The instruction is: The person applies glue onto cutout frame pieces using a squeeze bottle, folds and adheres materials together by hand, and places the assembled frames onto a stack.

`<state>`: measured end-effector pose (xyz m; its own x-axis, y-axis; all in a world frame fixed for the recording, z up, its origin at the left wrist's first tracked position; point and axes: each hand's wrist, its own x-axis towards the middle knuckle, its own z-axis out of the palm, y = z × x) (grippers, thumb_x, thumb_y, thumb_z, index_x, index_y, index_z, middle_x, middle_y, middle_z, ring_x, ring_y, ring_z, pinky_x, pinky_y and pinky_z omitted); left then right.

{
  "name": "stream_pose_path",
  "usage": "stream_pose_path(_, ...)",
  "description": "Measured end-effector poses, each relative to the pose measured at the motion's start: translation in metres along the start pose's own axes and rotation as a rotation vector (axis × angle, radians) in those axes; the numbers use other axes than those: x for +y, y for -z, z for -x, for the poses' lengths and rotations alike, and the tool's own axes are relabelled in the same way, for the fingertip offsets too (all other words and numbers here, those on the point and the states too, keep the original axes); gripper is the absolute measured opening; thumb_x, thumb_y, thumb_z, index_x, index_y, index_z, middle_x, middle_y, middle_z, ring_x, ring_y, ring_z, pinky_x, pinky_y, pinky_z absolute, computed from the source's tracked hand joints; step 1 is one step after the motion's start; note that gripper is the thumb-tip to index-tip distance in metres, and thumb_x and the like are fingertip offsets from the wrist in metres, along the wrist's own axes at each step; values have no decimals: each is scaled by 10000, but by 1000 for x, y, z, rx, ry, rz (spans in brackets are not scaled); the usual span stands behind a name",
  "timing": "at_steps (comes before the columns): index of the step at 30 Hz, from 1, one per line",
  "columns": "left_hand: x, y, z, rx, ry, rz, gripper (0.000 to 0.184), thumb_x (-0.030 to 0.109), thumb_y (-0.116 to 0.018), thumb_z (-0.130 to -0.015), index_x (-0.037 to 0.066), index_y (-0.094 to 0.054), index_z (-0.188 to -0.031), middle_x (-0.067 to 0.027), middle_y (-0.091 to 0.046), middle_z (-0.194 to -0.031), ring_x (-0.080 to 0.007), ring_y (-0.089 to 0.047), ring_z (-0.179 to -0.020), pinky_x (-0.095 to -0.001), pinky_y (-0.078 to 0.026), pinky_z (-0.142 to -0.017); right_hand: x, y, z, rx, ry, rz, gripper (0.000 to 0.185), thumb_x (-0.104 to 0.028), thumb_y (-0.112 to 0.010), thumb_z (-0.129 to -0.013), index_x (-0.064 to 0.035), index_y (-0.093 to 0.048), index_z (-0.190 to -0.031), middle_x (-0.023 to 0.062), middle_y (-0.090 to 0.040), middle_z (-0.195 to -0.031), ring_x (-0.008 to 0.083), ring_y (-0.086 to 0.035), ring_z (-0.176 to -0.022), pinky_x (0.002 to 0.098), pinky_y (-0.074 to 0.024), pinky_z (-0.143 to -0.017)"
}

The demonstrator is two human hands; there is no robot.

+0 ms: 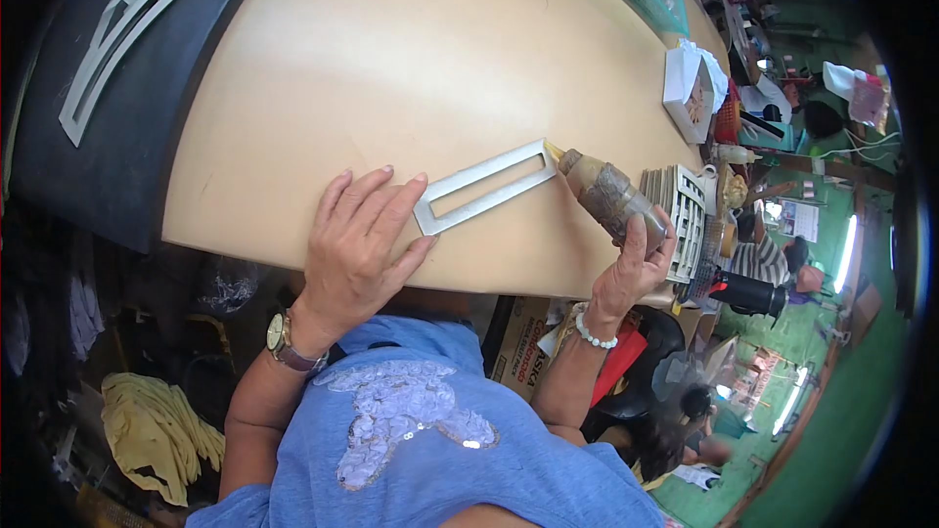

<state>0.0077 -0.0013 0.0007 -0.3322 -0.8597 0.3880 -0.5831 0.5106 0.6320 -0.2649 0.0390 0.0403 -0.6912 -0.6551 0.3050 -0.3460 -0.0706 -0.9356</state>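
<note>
Yellow-tipped bottle point(614, 198) at slotted frame point(484, 171).
Right hand point(634, 269) grips bottle; left hand point(352, 240) spread at frame's opposite end. Risk: frame may skid if tip presses hard, being lightly steadied.

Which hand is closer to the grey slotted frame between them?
Left: the left hand is at one end of the grey slotted frame, seemingly touching. The right hand is farther off, holding a bottle.

Tabletop point(391, 49) open beyond frame point(489, 198); bottle point(611, 198) blocks right.
</note>
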Motion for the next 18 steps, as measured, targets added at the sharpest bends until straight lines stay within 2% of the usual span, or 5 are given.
stream_pose_path(10, 0, 2, 0, -7, 2, 2, 570, 162, -773, -667, 42, -574, -1187, -131, -624, -1064, -300, -546, -1097, -476, -377, -967, 2, -1, 5, -52, 64, 26, 377, -72, -703, -813, 3, -524, -1136, 66, -586, -984, 133, -575, -860, 250, -481, -777)
stream_pose_path(18, 0, 1, -1, 7, 1, 11, 582, 151, -771, -664, 39, -565, -1197, -121, -632, -1020, -303, -551, -1086, -470, -380, -965, -15, -15, 40, -137, -9, -17, 424, -60, -733, -766, -7, -530, -1135, 53, -580, -973, 117, -568, -856, 239, -472, -781)
